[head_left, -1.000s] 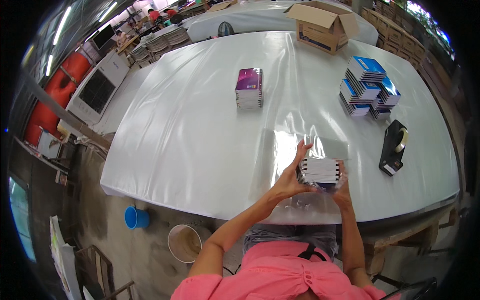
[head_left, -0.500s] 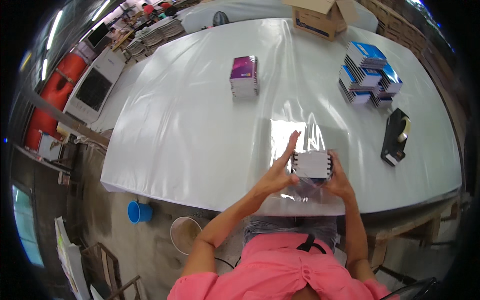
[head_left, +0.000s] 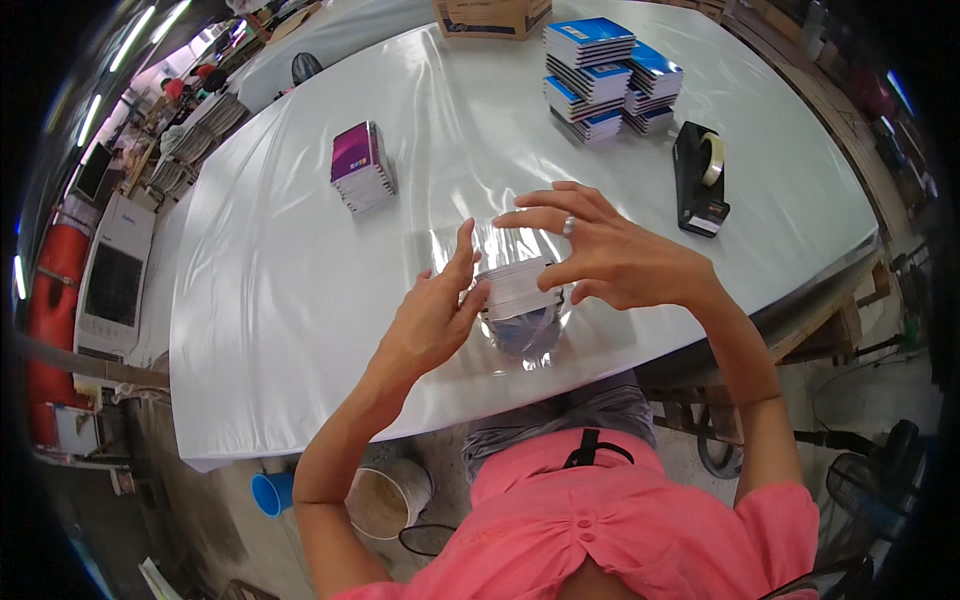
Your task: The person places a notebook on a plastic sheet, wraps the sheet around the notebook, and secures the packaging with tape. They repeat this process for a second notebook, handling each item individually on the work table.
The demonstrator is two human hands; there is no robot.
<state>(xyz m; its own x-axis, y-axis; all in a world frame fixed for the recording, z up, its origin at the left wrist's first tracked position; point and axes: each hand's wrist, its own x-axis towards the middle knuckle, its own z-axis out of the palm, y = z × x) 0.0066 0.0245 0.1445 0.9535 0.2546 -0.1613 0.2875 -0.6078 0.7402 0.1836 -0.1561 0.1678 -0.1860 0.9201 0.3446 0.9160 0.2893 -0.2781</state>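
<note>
A small stack of booklets (head_left: 518, 292) in clear plastic wrap (head_left: 500, 245) stands on the white table (head_left: 280, 300) near its front edge. My left hand (head_left: 432, 318) presses against the stack's left side with the fingers pointing up. My right hand (head_left: 610, 258) grips the stack's right side with thumb and forefinger, the other fingers spread above the wrap. The stack's lower part shows blue through the plastic.
A purple-topped stack of booklets (head_left: 360, 168) lies further left on the table. Several blue-covered stacks (head_left: 608, 75) sit at the far right, beside a black tape dispenser (head_left: 698, 178). A cardboard box (head_left: 490, 15) stands at the far edge. A bucket (head_left: 385, 495) and a blue cup (head_left: 268, 494) are on the floor.
The view has moved closer over the table. My hands have shifted on the wrapped stack, the right hand now spread above it and the left fingers raised along its side.
</note>
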